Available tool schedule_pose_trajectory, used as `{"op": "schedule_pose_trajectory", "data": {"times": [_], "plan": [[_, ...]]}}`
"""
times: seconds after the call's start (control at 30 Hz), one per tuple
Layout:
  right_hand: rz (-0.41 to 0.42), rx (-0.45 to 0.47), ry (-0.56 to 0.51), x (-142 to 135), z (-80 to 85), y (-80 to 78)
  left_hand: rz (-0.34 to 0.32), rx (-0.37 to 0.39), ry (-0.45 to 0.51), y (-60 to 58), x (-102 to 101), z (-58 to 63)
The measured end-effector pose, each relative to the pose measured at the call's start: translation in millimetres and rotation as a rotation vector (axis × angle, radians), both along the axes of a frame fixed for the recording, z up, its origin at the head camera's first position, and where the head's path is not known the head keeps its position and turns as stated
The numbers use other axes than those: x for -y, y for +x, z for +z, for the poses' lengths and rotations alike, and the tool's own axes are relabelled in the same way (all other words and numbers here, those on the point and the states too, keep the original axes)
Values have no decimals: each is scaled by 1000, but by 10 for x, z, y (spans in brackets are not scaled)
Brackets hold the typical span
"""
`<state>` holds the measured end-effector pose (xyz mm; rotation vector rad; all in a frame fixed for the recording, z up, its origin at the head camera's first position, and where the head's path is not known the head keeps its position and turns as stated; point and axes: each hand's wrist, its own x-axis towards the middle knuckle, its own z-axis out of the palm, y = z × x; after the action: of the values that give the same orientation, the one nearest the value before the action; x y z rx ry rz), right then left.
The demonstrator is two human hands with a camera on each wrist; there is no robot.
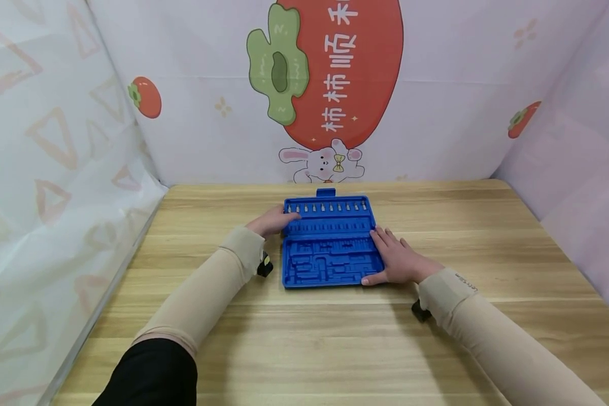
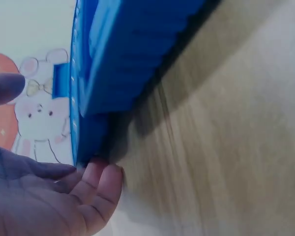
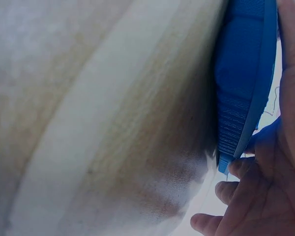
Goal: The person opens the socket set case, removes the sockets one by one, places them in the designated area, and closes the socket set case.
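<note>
A blue plastic tool case (image 1: 330,239) lies unfolded on the table, with a row of small silver bits (image 1: 331,207) along its far half. Moulded recesses fill the near half. My left hand (image 1: 270,220) grips the far half's left edge, thumb over the rim; in the left wrist view its fingers (image 2: 104,184) bend under the case edge. Against the right side rests my right hand (image 1: 400,260), fingers spread near the fold and thumb at the near right corner. The right wrist view shows the outer side of the case (image 3: 243,73) beside that palm.
The wood-grain table (image 1: 325,349) extends around the case. A printed cloth backdrop (image 1: 193,124) rises behind its far edge, and white patterned sheets (image 1: 56,169) hang at the sides. A latch tab (image 1: 326,192) sticks out from the case's far edge.
</note>
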<state>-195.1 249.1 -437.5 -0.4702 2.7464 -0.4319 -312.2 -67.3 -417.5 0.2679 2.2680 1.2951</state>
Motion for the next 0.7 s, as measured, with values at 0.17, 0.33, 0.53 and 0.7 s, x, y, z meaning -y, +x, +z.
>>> {"op": "schedule_pose_trajectory", "data": {"times": [0.17, 0.33, 0.53, 0.7], "plan": [[2, 0, -2, -1, 5, 3, -61, -131, -109, 91, -17, 21], [-1, 17, 3, 15, 13, -10, -242, -290, -400, 209, 6, 54], [7, 7, -4, 46, 28, -8, -469, -401, -683, 333, 69, 50], [12, 0, -18, 65, 28, 2, -534, -435, -791, 398, 123, 47]]}}
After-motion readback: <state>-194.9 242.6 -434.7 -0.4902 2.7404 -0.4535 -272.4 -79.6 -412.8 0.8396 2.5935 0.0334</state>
